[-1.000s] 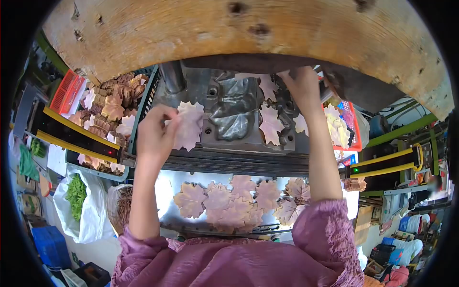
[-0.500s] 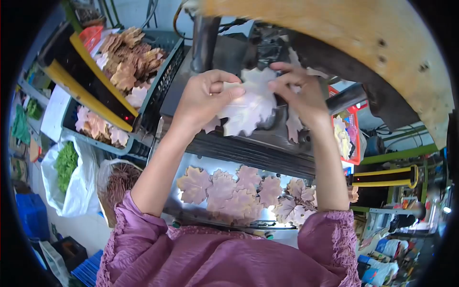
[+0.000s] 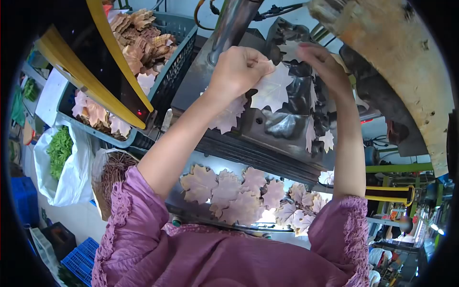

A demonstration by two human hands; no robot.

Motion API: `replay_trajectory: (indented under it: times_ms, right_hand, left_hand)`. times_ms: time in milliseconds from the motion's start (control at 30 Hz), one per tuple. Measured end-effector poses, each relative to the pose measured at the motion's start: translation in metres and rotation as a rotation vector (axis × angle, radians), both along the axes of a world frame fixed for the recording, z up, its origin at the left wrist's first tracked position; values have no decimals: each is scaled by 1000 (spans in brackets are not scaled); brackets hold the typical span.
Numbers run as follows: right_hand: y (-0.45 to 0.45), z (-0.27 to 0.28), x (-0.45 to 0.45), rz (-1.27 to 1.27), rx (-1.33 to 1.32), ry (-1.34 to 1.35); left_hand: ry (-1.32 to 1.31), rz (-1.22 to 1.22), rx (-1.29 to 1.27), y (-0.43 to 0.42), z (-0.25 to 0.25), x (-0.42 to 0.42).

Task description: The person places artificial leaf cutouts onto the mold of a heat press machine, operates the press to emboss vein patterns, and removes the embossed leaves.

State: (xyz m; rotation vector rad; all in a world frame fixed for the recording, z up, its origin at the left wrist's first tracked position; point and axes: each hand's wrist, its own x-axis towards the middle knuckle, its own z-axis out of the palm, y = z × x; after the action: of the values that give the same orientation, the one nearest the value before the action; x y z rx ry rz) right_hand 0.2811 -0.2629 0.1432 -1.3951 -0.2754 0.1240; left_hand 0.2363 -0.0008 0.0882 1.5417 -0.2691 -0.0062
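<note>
From the front, between the two forearms, a way is open above the lower leaves [image 3: 241, 206] to the mould [image 3: 288, 125]. The held leaf [image 3: 271, 91], pinched by the left hand [image 3: 241, 71], covers a part of it. Behind this hand stands the post [image 3: 234, 28]. Further left, the crate [image 3: 178, 71] and the bar [image 3: 107, 83] obstruct. The board [image 3: 401, 67] limits the right hand's [image 3: 330, 67] outer side.
</note>
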Motion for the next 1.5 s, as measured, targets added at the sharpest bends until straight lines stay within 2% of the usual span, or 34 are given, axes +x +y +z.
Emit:
replay_trajectory:
  times_ms: [67,167,200,233,267,333,367,500,567,700,833,900,933,1000,1167,1233,1333,1500]
  right_hand:
    - [38,20,-39,-24,-788,-196]
    - [36,13,-43,-50,-945,-282]
    - [29,10,-38,-56,-950,-286]
    - [18,6,-30,-127,-1011,-356]
    - [6,-1,-22,-202,-1067,-422]
    - [-11,-17,-10,-349,-1174,-542]
    - [-12,-24,-4,-348,-1170,-536]
    - [-18,-35,18,-431,-1317,-619]
    - [-3,-22,-3,-436,-1469,-736]
    - [12,-3,-28,-398,-1407,-732]
    - [19,8,-41,-419,-1351,-595]
    - [20,10,-43,-424,-1323,-501]
    - [9,-1,-41,-416,-1320,-495]
    - [-3,-15,-9,-465,-1358,-629]
    - [-58,-63,47,-601,-1471,-906]
    - [-4,-26,-4,-547,-1333,-686]
    - [15,-10,-35,-441,-1194,-553]
    - [62,15,-77,-173,-793,-251]
  left_hand:
    - [-31,-12,-2,-7,-2,-4]
    - [-142,15,2,-10,-2,-8]
    - [-181,107,19,-4,3,-21]
    - [-220,201,35,4,7,-35]
    - [-225,194,35,15,0,-38]
    - [-500,554,635,37,-22,-41]
    - [-496,551,640,42,-29,-44]
    - [-275,402,939,49,-42,-47]
    - [-326,400,914,49,-44,-52]
    - [-490,475,832,54,-41,-45]
    - [-517,389,430,45,-33,-48]
    - [-261,279,-70,33,-5,-48]
    - [-253,282,-65,32,-4,-44]
    - [-92,62,-89,33,2,-25]
    - [34,57,-65,19,-4,-17]
    - [58,33,-29,19,-1,-18]
    - [111,-11,78,24,13,-23]
    - [80,-48,-34,26,32,-48]
